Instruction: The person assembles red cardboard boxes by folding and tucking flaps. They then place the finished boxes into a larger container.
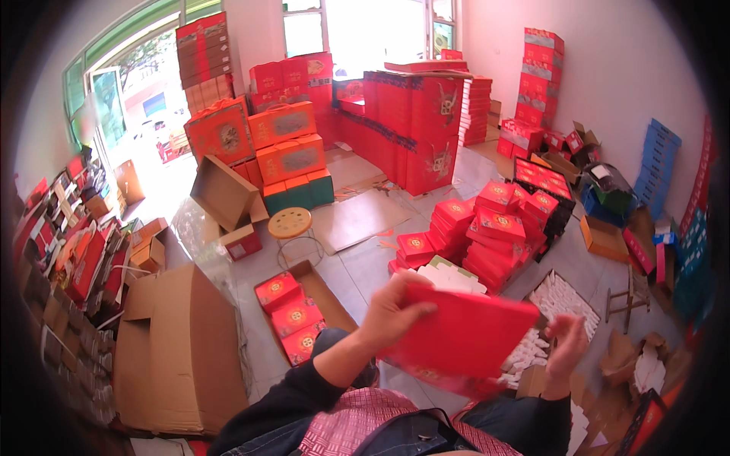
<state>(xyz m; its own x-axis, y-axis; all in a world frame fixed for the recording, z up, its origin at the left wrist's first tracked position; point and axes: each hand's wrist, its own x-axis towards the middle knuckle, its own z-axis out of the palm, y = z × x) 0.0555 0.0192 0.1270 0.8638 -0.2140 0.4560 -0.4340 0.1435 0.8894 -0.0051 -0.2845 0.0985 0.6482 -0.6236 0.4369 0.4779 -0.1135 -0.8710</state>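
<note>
A flat red box lid point(464, 334) is held tilted in front of me, over my lap. My left hand point(395, 308) grips its upper left edge, with the thumb on top. My right hand point(566, 342) is at its right end, fingers spread along the edge; the picture is blurred there. Under the lid a second red part point(449, 380) with a gold mark shows. Just behind the lid lie white folded inserts point(449, 277).
Stacks of red gift boxes point(487, 228) stand ahead on the tiled floor, with a tall red block point(414, 125) behind. A carton with three red boxes point(293, 315) lies at my left, beside a large brown carton point(182, 349). A round stool point(290, 224) and a tray of white pieces point(566, 300) are near.
</note>
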